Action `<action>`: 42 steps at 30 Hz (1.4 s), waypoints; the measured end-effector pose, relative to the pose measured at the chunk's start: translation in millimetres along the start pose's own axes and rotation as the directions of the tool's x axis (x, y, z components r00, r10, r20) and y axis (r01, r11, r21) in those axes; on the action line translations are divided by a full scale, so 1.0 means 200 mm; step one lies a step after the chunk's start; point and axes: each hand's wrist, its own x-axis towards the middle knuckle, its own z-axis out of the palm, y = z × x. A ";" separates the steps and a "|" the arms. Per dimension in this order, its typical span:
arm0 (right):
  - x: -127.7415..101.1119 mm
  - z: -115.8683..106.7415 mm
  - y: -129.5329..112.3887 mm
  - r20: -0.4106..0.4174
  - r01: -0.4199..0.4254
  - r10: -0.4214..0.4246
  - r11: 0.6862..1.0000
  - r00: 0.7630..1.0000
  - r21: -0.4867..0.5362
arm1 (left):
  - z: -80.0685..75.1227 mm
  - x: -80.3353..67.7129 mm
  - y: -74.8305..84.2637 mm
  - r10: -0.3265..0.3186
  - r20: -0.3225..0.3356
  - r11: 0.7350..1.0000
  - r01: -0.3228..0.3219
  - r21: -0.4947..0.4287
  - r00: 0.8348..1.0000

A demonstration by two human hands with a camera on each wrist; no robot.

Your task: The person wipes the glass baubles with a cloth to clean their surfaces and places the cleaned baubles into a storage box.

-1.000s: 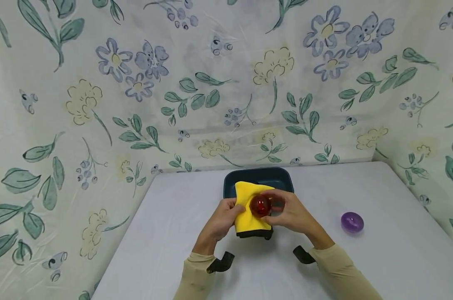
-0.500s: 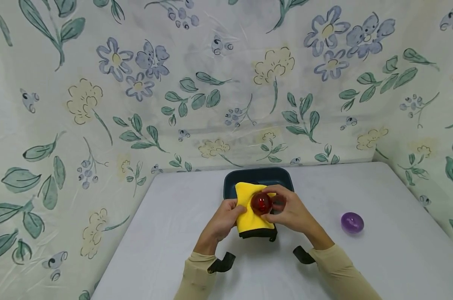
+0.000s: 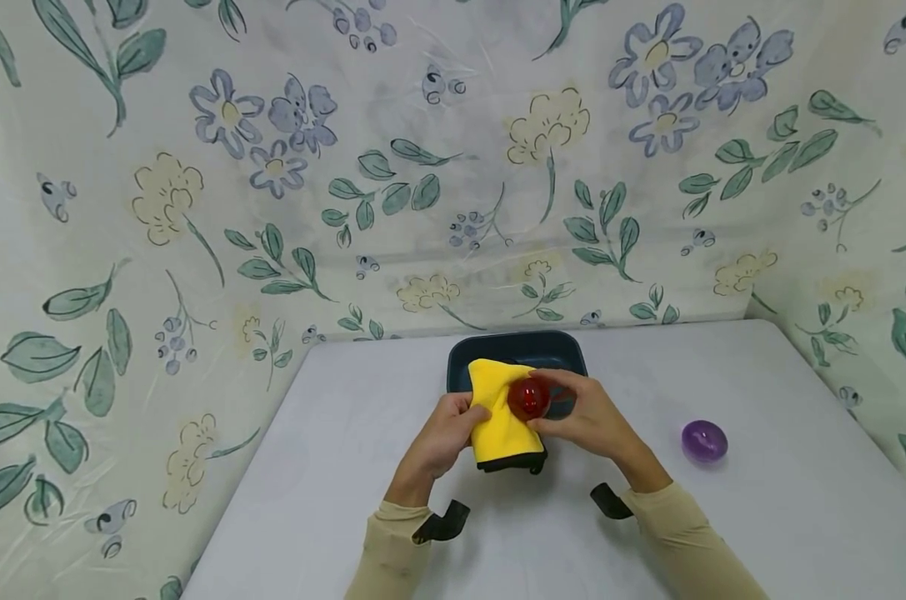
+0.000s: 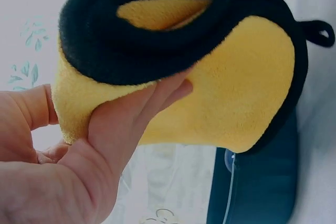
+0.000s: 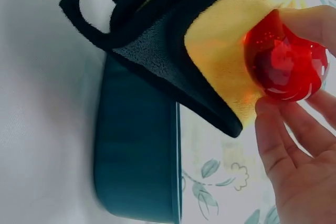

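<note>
My left hand grips a folded yellow cloth with dark edging, thumb on its front and fingers behind, as the left wrist view shows. A dark hanging loop sticks out from the cloth's edge. My right hand pinches a shiny, see-through red ball between thumb and fingertips. The ball lies against the yellow face of the cloth. Both are held up in front of a dark teal bin, covering part of it.
On the white table, a purple glossy ball-like object lies to the right. The teal bin stands near the table's back edge, before a flower-patterned curtain. Something rounded and bluish shows at the bin's rim.
The red ball and my right fingers have shifted slightly up and to the right across the cloth. The cloth's lower edge has swayed a little; the left hand keeps its grip.
</note>
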 end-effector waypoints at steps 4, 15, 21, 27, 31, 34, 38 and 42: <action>0.00 0.00 0.01 0.018 -0.017 0.017 1.000 1.000 -0.010 | 0.01 -0.01 0.00 0.002 -0.006 1.000 -0.002 -0.001 1.000; -0.01 0.00 0.04 0.069 -0.084 0.082 0.996 0.994 0.023 | 0.02 -0.02 0.01 -0.001 -0.030 1.000 0.000 -0.029 1.000; -0.02 -0.01 0.05 0.104 -0.070 0.068 0.997 0.992 0.014 | 0.02 -0.03 0.02 -0.002 -0.040 0.999 0.001 -0.035 0.999; -0.01 -0.01 0.05 0.116 -0.050 0.048 0.999 0.992 0.015 | 0.02 -0.02 0.02 0.015 -0.038 0.999 -0.017 -0.047 0.999; -0.01 -0.02 0.05 0.131 -0.043 0.040 0.999 0.991 0.023 | 0.02 -0.02 0.01 0.027 -0.042 0.999 -0.029 -0.045 0.999; -0.01 -0.02 0.05 0.146 -0.048 0.043 0.998 0.988 0.034 | 0.02 -0.02 0.01 0.031 -0.041 0.999 -0.032 -0.041 0.999; -0.01 -0.02 0.03 0.162 -0.043 0.032 0.997 0.986 0.063 | 0.01 -0.02 0.02 0.032 -0.040 0.999 -0.033 -0.027 0.999; -0.01 -0.01 0.01 0.173 -0.019 0.000 0.994 0.985 0.104 | 0.01 -0.01 0.02 0.036 -0.039 0.999 -0.036 0.001 0.999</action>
